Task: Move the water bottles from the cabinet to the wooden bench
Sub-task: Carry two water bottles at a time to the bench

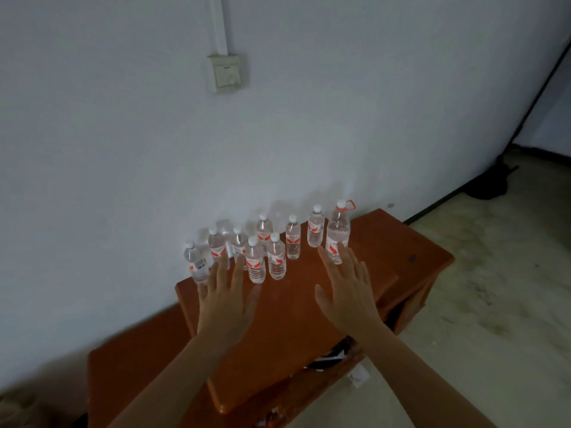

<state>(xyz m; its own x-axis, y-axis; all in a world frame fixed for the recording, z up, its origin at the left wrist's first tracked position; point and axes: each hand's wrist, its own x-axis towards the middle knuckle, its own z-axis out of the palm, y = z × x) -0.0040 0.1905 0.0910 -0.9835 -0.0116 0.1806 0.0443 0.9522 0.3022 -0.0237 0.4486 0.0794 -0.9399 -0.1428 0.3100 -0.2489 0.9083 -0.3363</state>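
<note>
Several clear water bottles with white caps and red labels stand along the back of the red-brown cabinet top (411, 261), by the wall. The largest bottle (338, 231), with a red handle ring, is at the right end. My left hand (227, 296) is stretched out flat with fingers apart, its fingertips just in front of the leftmost bottles (195, 262). My right hand (347, 288) is also spread flat, fingertips overlapping the base of the large bottle. Neither hand holds anything. Two small bottles (255, 261) stand in front of the row between my hands.
A lower red-brown wooden surface (129, 375) adjoins the cabinet at lower left. A white wall with a switch box (227, 74) stands behind. Pale floor (494, 304) spreads to the right, with dark items near the far wall and clutter under the cabinet's front edge.
</note>
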